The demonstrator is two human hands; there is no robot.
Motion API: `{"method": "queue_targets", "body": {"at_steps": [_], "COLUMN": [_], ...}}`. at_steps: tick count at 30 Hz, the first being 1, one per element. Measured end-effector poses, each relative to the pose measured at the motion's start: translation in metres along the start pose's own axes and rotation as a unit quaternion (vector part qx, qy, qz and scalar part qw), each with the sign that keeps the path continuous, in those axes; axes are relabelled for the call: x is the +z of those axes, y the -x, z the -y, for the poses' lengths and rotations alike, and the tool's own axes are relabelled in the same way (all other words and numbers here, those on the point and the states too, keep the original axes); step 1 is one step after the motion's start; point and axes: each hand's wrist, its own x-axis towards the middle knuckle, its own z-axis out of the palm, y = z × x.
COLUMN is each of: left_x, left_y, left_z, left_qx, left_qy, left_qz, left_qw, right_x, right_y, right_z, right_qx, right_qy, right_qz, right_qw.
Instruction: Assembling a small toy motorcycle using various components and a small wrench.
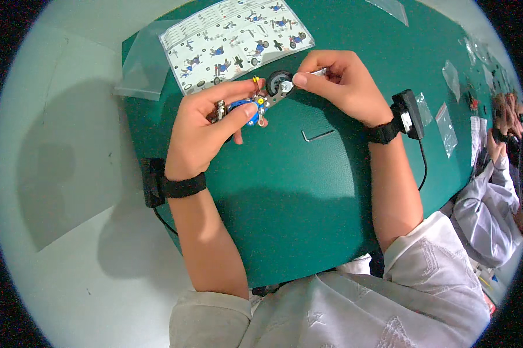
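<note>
Blue model (260, 104) sits in left hand (198, 124); black wheel (279, 83) beside right hand (347, 84).

Bare left hand (206, 119): grips a small blue, silver and yellow model (251, 115) between thumb and fingers.
Bare right hand (342, 84): pinches a slim silver piece (319, 72) beside the model's black-tyred wheel (280, 76).
Green tabletop (296, 168): an L-shaped silver hex key (317, 137) lies between the black wrist straps (185, 185).
White sheet with coloured diagrams (238, 43): flat beyond the hands.
Far right: clear plastic bags (446, 130), a co-worker in a grey top (487, 209).
</note>
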Motion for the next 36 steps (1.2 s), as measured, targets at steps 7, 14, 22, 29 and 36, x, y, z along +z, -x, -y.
{"method": "queue_targets", "body": {"at_steps": [7, 14, 22, 29, 36], "left_x": [-0.002, 0.001, -0.003, -0.002, 0.001], "left_y": [0.0, 0.004, 0.003, 0.002, 0.009], "left_z": [-0.004, -0.012, 0.005, 0.004, 0.009], "left_qx": [-0.026, -0.021, -0.006, -0.013, 0.001], "left_qy": [-0.039, -0.042, -0.052, -0.082, -0.014], "left_qz": [0.018, 0.042, 0.058, 0.07, 0.007], "left_qw": [0.999, 0.998, 0.997, 0.994, 1.0], "right_x": [-0.004, -0.009, -0.003, 0.0, 0.014], "right_y": [0.001, 0.003, 0.003, 0.003, 0.004], "right_z": [0.004, 0.006, 0.006, -0.009, -0.001], "right_qx": [0.036, 0.015, 0.009, -0.042, -0.005], "right_qy": [0.056, 0.051, 0.071, 0.061, 0.111], "right_qz": [0.006, 0.04, 0.046, 0.035, -0.04], "right_qw": [0.998, 0.998, 0.996, 0.997, 0.993]}}
